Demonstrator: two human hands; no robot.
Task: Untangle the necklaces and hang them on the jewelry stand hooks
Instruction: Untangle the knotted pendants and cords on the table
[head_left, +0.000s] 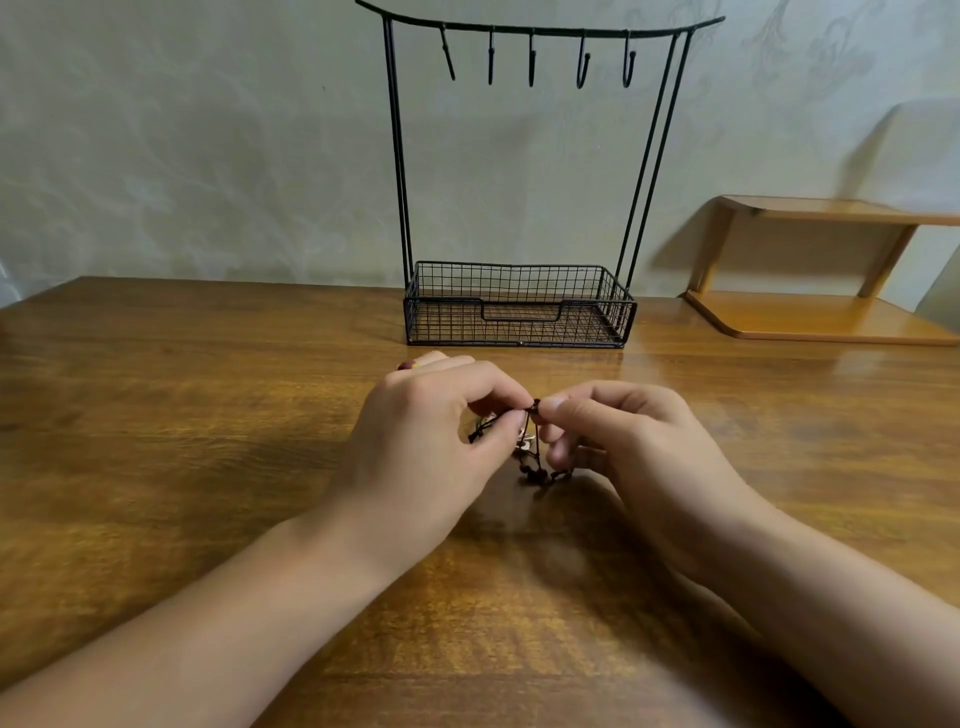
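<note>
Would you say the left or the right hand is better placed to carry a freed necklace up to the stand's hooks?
Probably the right hand: it pinches the cord's top end, while the left hand grips the tangled necklaces. Both sit about equally below the hooks.

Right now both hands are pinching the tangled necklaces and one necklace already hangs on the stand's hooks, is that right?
Not quite. The head view shows all five hooks bare; nothing hangs yet. The left hand and right hand do pinch the tangled necklaces.

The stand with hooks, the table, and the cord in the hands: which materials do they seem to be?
Jewelry stand: thin black wire, likely painted metal, matte. Table: brown wood or veneer, visible grain, glossy reflections. Necklaces: dark cord with small reddish beads, perhaps wood; unclear.
</note>
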